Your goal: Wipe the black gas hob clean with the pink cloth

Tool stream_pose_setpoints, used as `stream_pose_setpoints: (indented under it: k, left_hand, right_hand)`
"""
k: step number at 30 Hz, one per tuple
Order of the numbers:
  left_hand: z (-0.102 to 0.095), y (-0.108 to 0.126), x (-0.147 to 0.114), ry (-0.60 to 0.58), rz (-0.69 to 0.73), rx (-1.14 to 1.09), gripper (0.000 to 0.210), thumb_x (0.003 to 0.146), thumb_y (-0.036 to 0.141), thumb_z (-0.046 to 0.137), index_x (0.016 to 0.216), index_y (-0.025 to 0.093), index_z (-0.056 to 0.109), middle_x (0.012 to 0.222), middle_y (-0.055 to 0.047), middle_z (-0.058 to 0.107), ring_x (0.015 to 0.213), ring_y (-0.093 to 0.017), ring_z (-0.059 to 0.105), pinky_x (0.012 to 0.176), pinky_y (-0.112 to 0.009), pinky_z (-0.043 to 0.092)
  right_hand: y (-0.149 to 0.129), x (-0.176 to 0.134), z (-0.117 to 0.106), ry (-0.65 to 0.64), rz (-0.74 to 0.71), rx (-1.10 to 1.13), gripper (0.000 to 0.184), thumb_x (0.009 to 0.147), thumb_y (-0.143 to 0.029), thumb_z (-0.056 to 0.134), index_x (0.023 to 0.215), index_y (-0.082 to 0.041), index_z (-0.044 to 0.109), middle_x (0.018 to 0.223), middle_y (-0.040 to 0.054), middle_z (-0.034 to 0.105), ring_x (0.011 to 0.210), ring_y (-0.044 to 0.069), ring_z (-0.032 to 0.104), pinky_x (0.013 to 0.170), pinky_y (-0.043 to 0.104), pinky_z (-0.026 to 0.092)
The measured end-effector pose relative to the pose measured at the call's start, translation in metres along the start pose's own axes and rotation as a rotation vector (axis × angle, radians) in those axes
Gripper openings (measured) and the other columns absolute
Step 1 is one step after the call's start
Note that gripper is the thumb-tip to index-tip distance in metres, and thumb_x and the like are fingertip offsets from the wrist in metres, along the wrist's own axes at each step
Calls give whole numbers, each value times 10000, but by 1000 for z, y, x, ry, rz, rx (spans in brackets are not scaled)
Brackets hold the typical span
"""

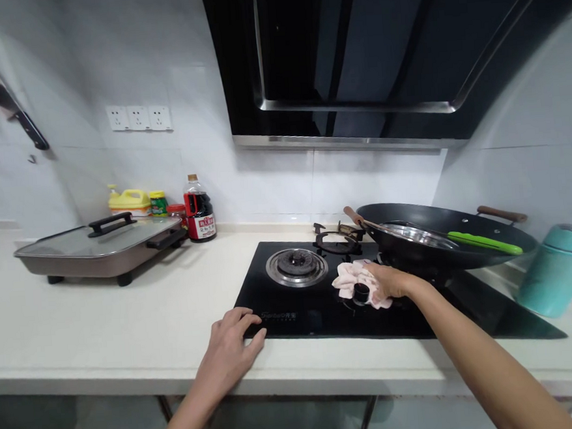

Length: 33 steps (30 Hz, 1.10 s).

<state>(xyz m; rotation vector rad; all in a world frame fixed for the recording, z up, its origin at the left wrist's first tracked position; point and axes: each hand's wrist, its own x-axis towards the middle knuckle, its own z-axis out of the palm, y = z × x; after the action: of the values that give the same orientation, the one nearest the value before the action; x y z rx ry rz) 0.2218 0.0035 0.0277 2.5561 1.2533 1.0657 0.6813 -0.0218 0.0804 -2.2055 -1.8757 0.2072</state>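
Note:
My right hand [387, 282] presses a pale pink cloth [353, 276] onto the black glass cooktop [317, 320], just behind and around a black control knob [361, 293]. The fingers are partly hidden by the cloth. At the cooktop's front left corner rests my left hand [233, 339], fingers spread, touching the glass and the counter edge, holding nothing. The left burner [297, 266] lies bare, a steel ring with a dark centre and no grate on it. A black pan support [339, 238] sits behind it, near the wall.
A large wok [493, 239] with a green-handled utensil [486, 242] and a metal item inside covers the right burner. Beside it stands a turquoise canister [559, 270]. An electric pan with a glass lid [106, 243] and a sauce bottle [200, 211] are at left. The range hood [348, 60] hangs overhead.

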Motion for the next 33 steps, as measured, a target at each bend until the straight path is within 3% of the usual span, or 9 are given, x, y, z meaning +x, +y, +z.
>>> stream_pose_setpoints:
  k: [4, 9, 13, 19, 28, 31, 33]
  left_hand:
    - [-1, -1, 2, 5, -7, -22, 208, 928, 378, 591, 1009, 272, 751, 1208, -65, 722, 1180, -290, 659, 996, -493, 489]
    - [-2, -1, 4, 24, -19, -67, 192, 929, 380, 588, 965, 277, 747, 1152, -42, 748, 1150, -269, 677, 998, -455, 511]
    - [-3, 0, 5, 36, -24, -93, 186, 922, 373, 582, 950, 274, 737, 1132, -34, 758, 1124, -255, 686, 1003, -437, 518]
    - [-6, 1, 7, 16, -37, -115, 204, 916, 378, 572, 946, 263, 737, 1134, -45, 761, 1122, -260, 681, 1029, -458, 508]
    - [-5, 7, 6, -19, -62, -72, 224, 914, 385, 570, 978, 260, 745, 1186, -58, 742, 1172, -286, 651, 1035, -490, 471]
    - [-5, 12, 5, -45, -78, -47, 224, 911, 380, 581, 990, 253, 749, 1220, -67, 724, 1185, -299, 639, 1030, -502, 453]
    - [-5, 13, 5, -36, -71, -56, 225, 919, 374, 576, 997, 249, 746, 1218, -67, 720, 1178, -292, 636, 1028, -488, 450]
  right_hand:
    - [2, 26, 3, 47, 107, -17, 830, 706, -432, 837, 1461, -261, 536, 1406, 137, 639, 1243, 333, 629, 1006, 404, 490]
    - [14, 30, -3, 69, 152, 63, 760, 716, -590, 819, 1379, -270, 629, 1328, 110, 704, 1215, 338, 653, 988, 406, 508]
    - [34, 4, -11, 82, 143, 177, 701, 791, -666, 732, 1367, -270, 670, 1220, 73, 762, 1120, 293, 700, 924, 342, 532]
    - [60, -46, -18, 145, 220, 217, 715, 871, -731, 580, 1342, -204, 691, 1206, 122, 761, 1128, 333, 692, 925, 381, 524]
    - [71, -112, -8, 177, 480, -25, 838, 868, -816, 449, 1324, -143, 655, 1321, 206, 679, 1230, 389, 626, 997, 486, 477]
    - [68, -122, -1, 304, 426, -126, 795, 870, -787, 455, 1383, -202, 619, 1506, 160, 562, 1392, 389, 503, 1077, 506, 430]
    - [60, -124, 6, 338, 391, -74, 787, 887, -758, 447, 1454, -223, 553, 1523, 136, 553, 1399, 365, 506, 1077, 467, 435]
